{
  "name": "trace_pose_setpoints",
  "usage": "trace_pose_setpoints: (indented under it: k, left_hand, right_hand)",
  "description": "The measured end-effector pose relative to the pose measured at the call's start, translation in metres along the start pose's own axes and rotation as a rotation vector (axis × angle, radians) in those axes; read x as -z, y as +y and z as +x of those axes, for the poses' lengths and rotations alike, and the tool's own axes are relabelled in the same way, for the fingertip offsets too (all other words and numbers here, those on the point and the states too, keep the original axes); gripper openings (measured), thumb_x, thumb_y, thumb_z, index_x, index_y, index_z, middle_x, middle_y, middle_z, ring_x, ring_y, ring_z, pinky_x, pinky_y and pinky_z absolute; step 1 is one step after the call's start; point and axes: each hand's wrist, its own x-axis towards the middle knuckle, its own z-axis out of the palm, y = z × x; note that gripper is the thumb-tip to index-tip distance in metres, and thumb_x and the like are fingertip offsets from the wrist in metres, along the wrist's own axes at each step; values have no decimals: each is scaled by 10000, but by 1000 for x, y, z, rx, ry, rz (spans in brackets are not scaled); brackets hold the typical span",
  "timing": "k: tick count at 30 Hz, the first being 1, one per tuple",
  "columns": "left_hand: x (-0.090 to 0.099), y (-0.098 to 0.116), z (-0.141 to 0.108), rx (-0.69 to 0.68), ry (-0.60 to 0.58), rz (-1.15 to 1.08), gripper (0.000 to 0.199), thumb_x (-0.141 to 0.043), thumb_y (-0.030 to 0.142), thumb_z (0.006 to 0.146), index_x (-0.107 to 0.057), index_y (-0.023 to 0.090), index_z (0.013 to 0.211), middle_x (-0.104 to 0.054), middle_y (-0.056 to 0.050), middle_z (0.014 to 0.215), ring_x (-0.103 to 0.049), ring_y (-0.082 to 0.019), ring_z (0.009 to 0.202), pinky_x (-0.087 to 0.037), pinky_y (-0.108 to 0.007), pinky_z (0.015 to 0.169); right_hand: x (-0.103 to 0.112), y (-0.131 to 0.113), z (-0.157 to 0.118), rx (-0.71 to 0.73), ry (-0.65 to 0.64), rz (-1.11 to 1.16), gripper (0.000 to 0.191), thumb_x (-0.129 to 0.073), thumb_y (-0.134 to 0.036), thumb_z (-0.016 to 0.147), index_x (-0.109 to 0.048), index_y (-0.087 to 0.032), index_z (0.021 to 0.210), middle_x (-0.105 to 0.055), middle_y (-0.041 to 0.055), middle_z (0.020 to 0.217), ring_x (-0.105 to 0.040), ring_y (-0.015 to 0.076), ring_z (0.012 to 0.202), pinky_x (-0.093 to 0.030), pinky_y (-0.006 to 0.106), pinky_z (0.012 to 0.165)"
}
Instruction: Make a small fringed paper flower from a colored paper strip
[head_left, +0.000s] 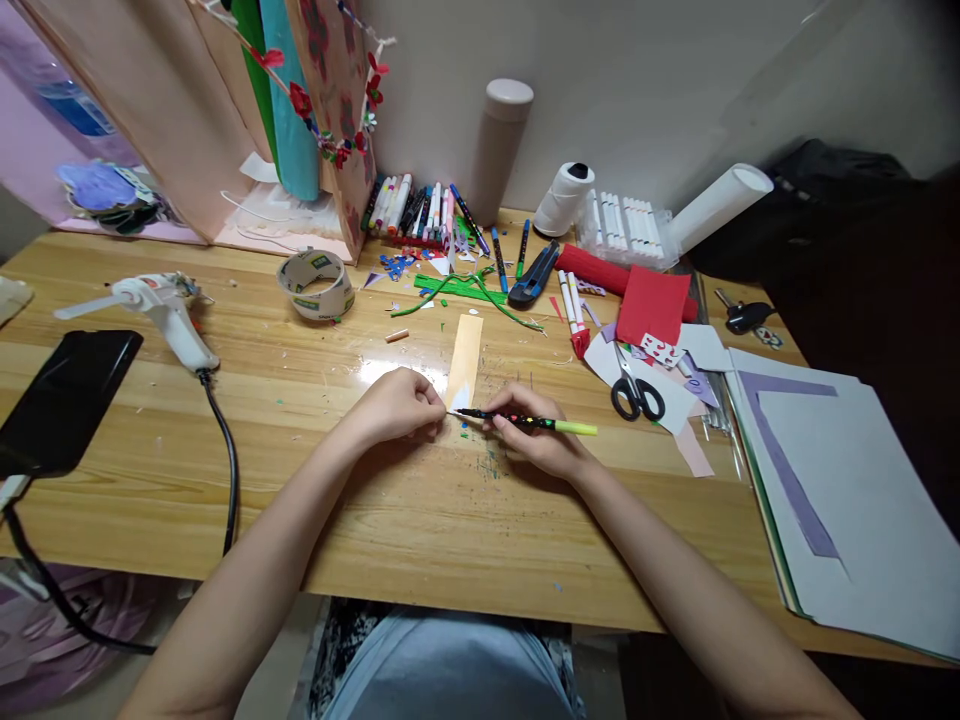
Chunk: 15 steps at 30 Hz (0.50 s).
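Note:
Near the middle of the wooden table, my right hand (532,428) grips a black marker (536,422) with a yellow-green end. The marker's tip points left and meets a small white paper piece (460,399). My left hand (405,405) is closed in a pinch at that piece's left edge; the fingertips partly hide it. Under and behind the white piece lies an orange paper strip (466,350). Small blue and green marks dot the wood just below the tip.
A tape roll (316,286), glue gun (165,315) and black phone (69,400) lie left. Behind are markers (420,210), a blue cutter (534,275) and green stems (457,288). Scissors (637,390), red paper (652,305) and a paper stack (885,510) are right.

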Motion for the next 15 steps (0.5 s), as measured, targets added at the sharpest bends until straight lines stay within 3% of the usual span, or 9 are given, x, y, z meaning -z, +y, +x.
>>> trace_pose_setpoints:
  k: [9,15]
  left_hand:
    - [0,2,-1,29,-7,-21,119,-518,233,613,-589,139,630,-619,-19,541,-467,-80,384,-323,-179,373]
    - [0,5,-2,27,-2,-12,115,-512,226,608,-589,142,624,-617,-18,533,-467,-83,390,-330,-180,374]
  right_hand:
    - [-1,-1,3,32,-34,-107,101,-544,-150,783,-601,-187,858,-649,44,798,-604,167,728,-448,281,645]
    - [1,0,2,-6,-35,-12,80,-540,-145,784,-587,-188,831,-644,26,754,-607,152,686,-457,269,628]
